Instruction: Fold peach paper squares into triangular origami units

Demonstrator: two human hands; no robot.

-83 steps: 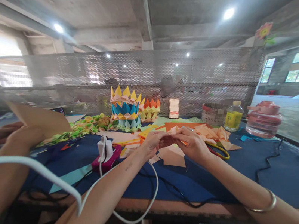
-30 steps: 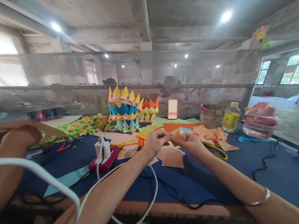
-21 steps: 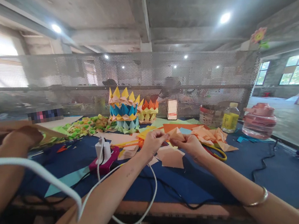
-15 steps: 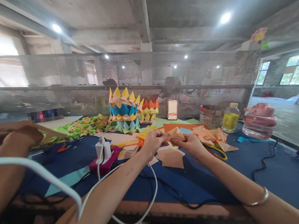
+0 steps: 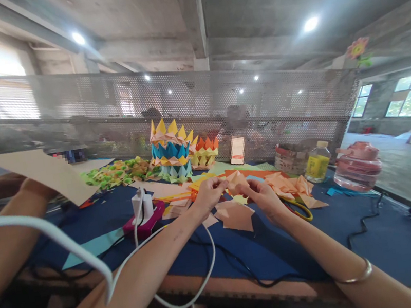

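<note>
A small piece of folded orange paper [image 5: 236, 182] is pinched between my two hands above the table. My left hand [image 5: 211, 195] grips its left side with thumb and fingertips. On the other side, the fingers of my right hand [image 5: 264, 199] close on its lower right edge. Below them lie flat peach paper pieces [image 5: 236, 217] on the blue cloth. Beside my right hand are crumpled-looking folded orange papers [image 5: 286, 185] and scissors with yellow handles [image 5: 300, 209], partly covered. Orange sheets [image 5: 255, 172] lie just behind my fingers.
Layered paper crowns [image 5: 171, 154] stand behind my hands. A magenta power strip [image 5: 144, 225] with a white charger and looping cables [image 5: 210, 283] is at left. A yellow-labelled bottle [image 5: 316, 162] and a pink jug [image 5: 356, 166] stand right. A co-worker's hands hold a large sheet [image 5: 42, 172] at far left.
My hands have turned the folded orange paper slightly and shifted it a little left. The co-worker's sheet has been lifted and tilted to show its broad face.
</note>
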